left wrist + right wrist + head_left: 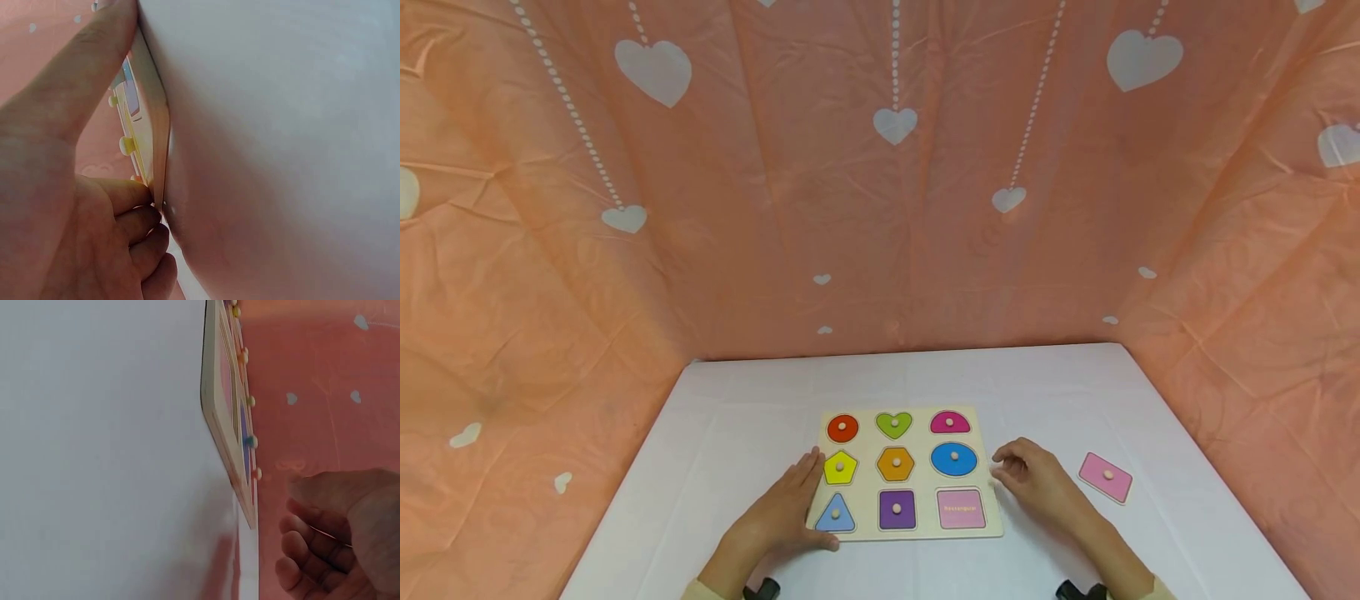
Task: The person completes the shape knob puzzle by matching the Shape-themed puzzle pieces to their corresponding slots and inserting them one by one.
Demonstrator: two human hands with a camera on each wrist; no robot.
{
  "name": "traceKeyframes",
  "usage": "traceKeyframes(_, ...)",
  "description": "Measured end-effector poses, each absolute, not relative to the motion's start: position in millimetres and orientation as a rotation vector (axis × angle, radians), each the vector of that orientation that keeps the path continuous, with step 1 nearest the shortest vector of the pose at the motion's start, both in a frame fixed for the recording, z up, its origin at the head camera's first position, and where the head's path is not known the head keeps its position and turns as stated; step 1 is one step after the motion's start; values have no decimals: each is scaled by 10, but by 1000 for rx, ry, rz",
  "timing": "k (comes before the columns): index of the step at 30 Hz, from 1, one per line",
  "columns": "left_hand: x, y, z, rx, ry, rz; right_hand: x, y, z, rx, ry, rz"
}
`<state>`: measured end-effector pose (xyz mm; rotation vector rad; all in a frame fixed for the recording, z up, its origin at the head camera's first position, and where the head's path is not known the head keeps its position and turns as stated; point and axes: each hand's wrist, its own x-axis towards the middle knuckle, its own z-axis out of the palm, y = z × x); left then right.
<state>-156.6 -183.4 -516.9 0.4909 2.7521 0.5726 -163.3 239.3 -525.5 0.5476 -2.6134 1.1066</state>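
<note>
A wooden peg puzzle board (867, 497) lies flat on the table, with colored shapes in its recesses, each with a small knob. Its lower right recess (961, 518) is bare and shows a pink printed floor with a word on it. My left hand (781, 506) rests at the board's left edge, fingertips along the side and thumb at the front corner; in the left wrist view its fingers (147, 222) meet the rim. Just off the right edge hovers my right hand (1037, 482), loosely curled and holding nothing. A pink rectangle piece (1116, 483) with a knob lies to its right.
White cloth covers the table (760, 392). Peach sheeting (895, 242) with white hearts rises behind and along both sides. Black wrist mounts (1081, 591) show at the bottom edge below each hand.
</note>
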Motion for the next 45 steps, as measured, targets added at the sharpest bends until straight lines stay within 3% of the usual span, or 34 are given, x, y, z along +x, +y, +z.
traceKeyframes(45,-1563,-1837,-5174,461,2741,565,-1442,3561,-5175,-15,-2762,906)
